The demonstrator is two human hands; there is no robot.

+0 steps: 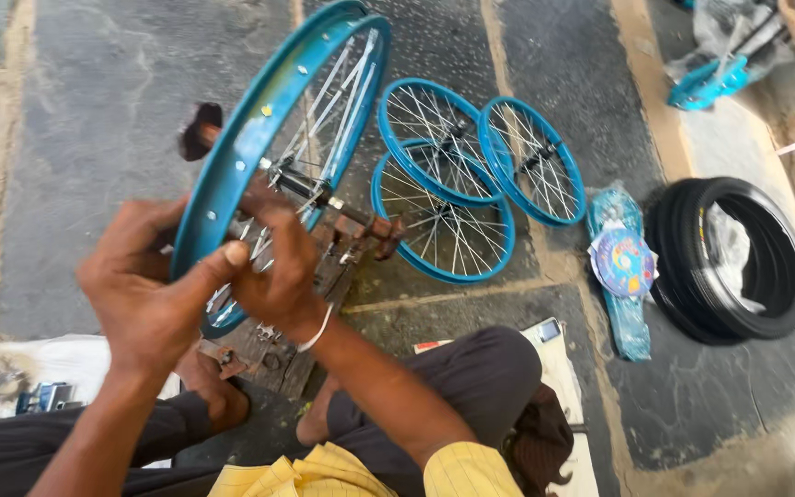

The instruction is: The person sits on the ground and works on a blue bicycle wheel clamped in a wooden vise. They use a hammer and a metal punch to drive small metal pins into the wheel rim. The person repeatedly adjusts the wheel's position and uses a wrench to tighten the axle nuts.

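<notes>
— So, where is the blue wheel rim (pixel 259 120)?

— Upright on a rusty truing stand (pixel 324 248), before the seated person's knees.

— And each grip?

— Left hand (pixel 144 294) is closed on the rim's lower edge, thumb pressed on top. Right hand (pixel 278 267) is closed among the spokes (pixel 324 101) beside the rim.

— Anything past the stand?

— Three spoked blue wheels (pixel 457 175) lie on the floor; black tyres (pixel 729 258) sit right of them.

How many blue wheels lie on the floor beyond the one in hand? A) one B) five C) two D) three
D: three spoked blue wheels lie overlapping on the floor, past the wheel that the left hand and right hand grip at its rim.
</notes>
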